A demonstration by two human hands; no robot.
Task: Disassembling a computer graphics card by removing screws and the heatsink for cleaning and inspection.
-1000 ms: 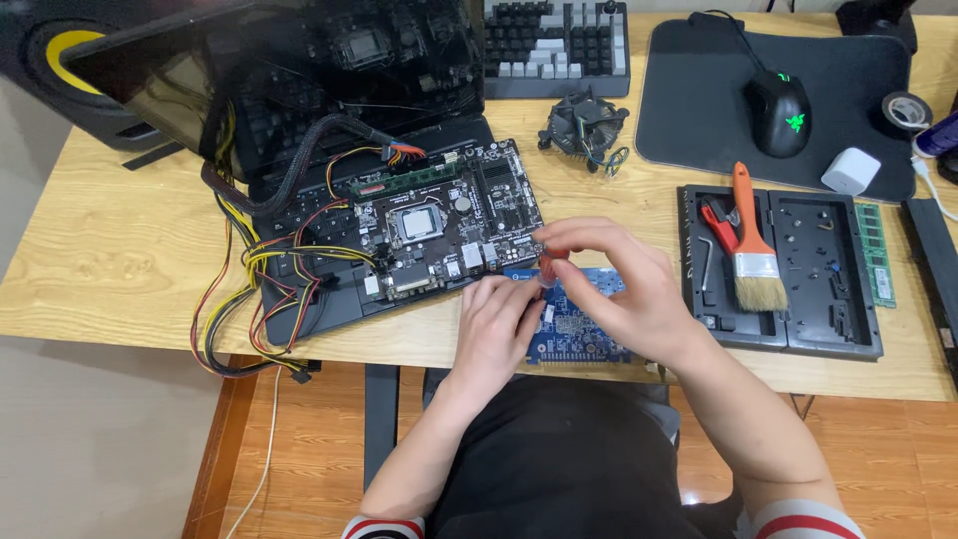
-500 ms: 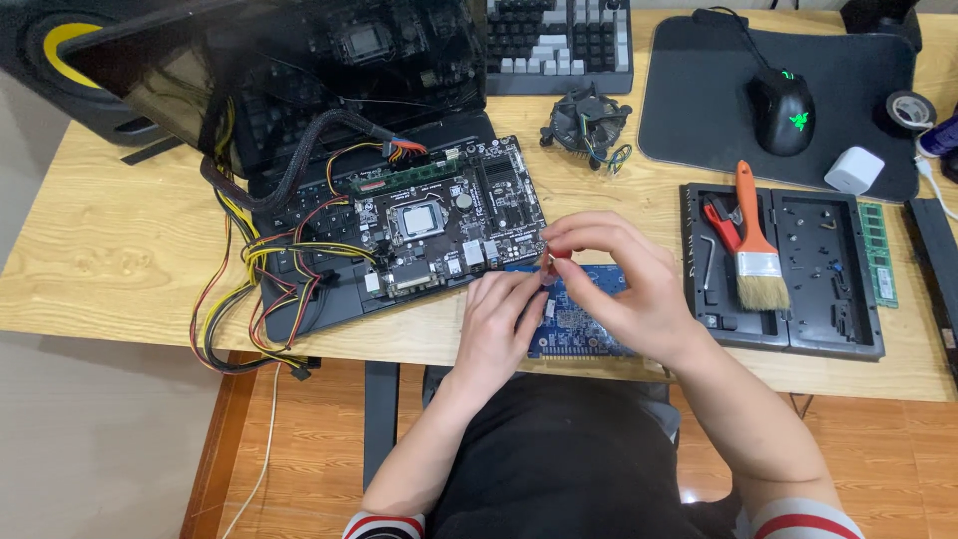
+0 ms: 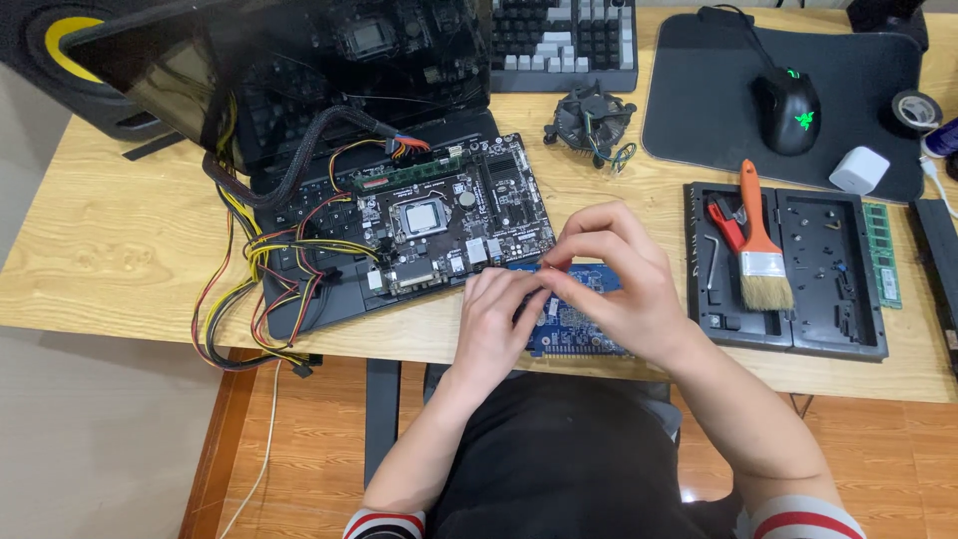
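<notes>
The blue card is pressed flat by the left hand so the pinched-together right hand can work on it

Both hands meet over a blue circuit board at the near edge of the surface.

Left of the left hand: a black motherboard lies just beside it, with a bundle of cables beyond; passage that way is blocked.

Right of the right hand: a narrow strip of bare wood, then a black tray carrying an orange-handled brush.

Beyond the hands: open wood up to a cooler fan, with a mouse pad off to its right.

Far left, past the cables, the surface is bare.
</notes>
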